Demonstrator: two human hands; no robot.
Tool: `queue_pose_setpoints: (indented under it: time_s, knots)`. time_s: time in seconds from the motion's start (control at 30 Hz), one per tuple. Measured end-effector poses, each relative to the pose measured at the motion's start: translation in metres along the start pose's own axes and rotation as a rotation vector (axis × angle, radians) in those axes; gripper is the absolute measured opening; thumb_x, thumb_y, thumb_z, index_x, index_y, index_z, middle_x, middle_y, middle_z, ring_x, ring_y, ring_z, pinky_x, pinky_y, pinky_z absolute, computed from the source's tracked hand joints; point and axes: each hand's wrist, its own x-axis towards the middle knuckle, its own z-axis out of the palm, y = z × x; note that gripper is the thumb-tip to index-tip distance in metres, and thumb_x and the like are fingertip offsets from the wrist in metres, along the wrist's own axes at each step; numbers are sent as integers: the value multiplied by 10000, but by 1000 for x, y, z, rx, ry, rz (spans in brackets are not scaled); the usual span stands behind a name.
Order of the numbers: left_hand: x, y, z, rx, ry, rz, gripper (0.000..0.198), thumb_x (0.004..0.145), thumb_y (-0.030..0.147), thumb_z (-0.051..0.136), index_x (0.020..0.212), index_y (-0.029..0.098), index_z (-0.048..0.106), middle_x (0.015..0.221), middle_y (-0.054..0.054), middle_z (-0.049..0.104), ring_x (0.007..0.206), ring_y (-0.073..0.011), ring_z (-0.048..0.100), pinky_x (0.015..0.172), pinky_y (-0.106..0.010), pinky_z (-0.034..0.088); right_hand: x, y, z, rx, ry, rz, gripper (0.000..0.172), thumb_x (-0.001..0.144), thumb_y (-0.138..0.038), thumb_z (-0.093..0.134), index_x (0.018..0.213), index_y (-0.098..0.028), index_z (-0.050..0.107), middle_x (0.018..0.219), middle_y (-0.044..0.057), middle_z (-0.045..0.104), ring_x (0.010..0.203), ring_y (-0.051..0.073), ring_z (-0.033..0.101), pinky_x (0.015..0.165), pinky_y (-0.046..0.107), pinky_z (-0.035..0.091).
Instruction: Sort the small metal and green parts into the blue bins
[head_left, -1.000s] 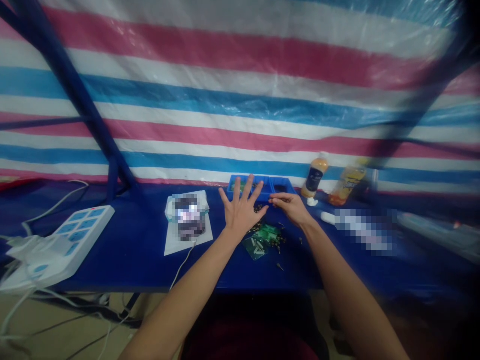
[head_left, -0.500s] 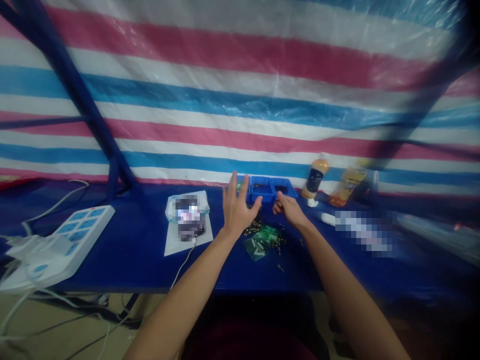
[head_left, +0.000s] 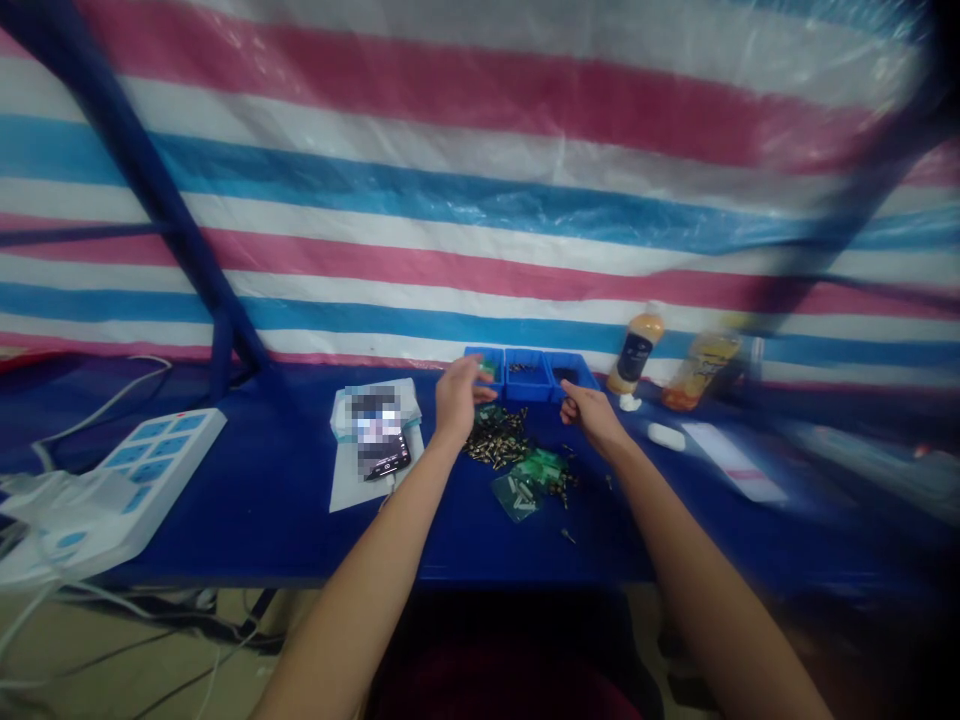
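My left hand [head_left: 460, 398] is at the left blue bin [head_left: 472, 353], its fingers apart and bent toward the green contents, with nothing visible in them. Just in front of the right blue bin [head_left: 583, 372], my right hand [head_left: 586, 410] is closed, thumb against fingers; whatever it may hold is too small to make out. The middle blue bin [head_left: 526, 385] has small metal parts in it. Between my forearms lie a pile of small metal parts [head_left: 496, 445], green bags [head_left: 541, 466] and a clear bag of white pieces [head_left: 515, 497].
A lit phone [head_left: 390, 458] with a cable lies on white paper at the left, beyond a power strip [head_left: 169, 470]. Two bottles [head_left: 634, 350] stand at the back right. A white case [head_left: 666, 436] and a pale flat item [head_left: 735, 465] lie right of my right forearm.
My left hand has turned, its spread fingers now bending over the left bin, and it has uncovered more of the metal pile. My right hand stays closed near the right bin.
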Motion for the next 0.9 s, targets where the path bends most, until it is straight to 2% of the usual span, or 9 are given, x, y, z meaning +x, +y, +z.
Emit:
queue_pose_setpoints:
  time_s: [0.1, 0.17, 0.23, 0.37, 0.47, 0.6, 0.67, 0.73, 0.9]
  knots:
    - [-5, -9, 2, 514, 7, 254, 294, 873, 441, 566, 945, 188, 697, 660, -7, 615, 578, -141, 575, 629, -275, 461, 2, 0, -4, -1, 172, -26, 482, 727, -647, 698, 721, -201, 518, 546, -43, 498, 462, 105, 504, 458, 241, 373]
    - [-10, -12, 2, 767, -71, 379, 226, 894, 368, 549, 944, 206, 698, 702, -7, 633, 655, -153, 600, 678, -279, 461, 4, -2, -7, -10, 288, -73, 523, 697, -631, 726, 961, -213, 557, 663, -36, 591, 476, 104, 538, 448, 226, 363]
    - [-15, -13, 2, 958, -153, 452, 198, 897, 326, 550, 982, 219, 694, 846, -32, 676, 800, -182, 635, 734, -291, 473, 5, -3, -11, -64, 337, -101, 589, 672, -588, 758, 1082, -219, 551, 713, -31, 622, 474, 99, 535, 446, 220, 355]
    - [-18, -14, 1, 1140, -303, 508, 214, 918, 297, 517, 1030, 224, 684, 1002, -53, 686, 946, -210, 635, 752, -301, 487, 7, -5, -25, -221, 333, -127, 411, 744, -539, 686, 925, -173, 642, 609, -29, 563, 457, 98, 467, 456, 241, 354]
    - [-20, -14, 2, 1160, -361, 528, 226, 937, 283, 482, 1041, 230, 676, 979, -35, 689, 888, -188, 641, 710, -289, 483, 5, -5, -34, -495, 174, -175, 325, 784, -484, 642, 865, -174, 696, 645, 9, 618, 567, 143, 542, 549, 273, 425]
    - [-23, -14, 3, 1167, -373, 532, 214, 939, 279, 483, 1026, 236, 674, 928, -26, 683, 810, -170, 638, 688, -279, 474, -4, -7, -41, -848, -350, -126, 264, 774, -414, 671, 912, -212, 770, 821, 33, 713, 744, 183, 620, 721, 311, 474]
    - [-24, -14, 4, 1170, -392, 527, 219, 943, 280, 476, 1024, 239, 674, 910, -25, 682, 779, -166, 635, 670, -277, 465, -7, -7, -43, -923, -505, -70, 304, 760, -424, 694, 984, -236, 776, 860, 33, 721, 752, 186, 622, 718, 310, 477]
    - [-24, -15, 4, 1168, -411, 522, 223, 943, 282, 470, 1026, 240, 672, 906, -23, 684, 764, -165, 635, 657, -277, 458, -8, -6, -45, -972, -555, -60, 332, 751, -433, 708, 1018, -247, 774, 898, 37, 722, 767, 190, 624, 714, 308, 480]
    - [-25, -16, 6, 1151, -415, 512, 214, 935, 281, 478, 1015, 244, 673, 887, -13, 686, 759, -164, 636, 671, -279, 461, -3, -3, -47, -1061, -484, -115, 224, 761, -379, 712, 907, -222, 774, 898, 47, 717, 825, 197, 642, 762, 302, 479]
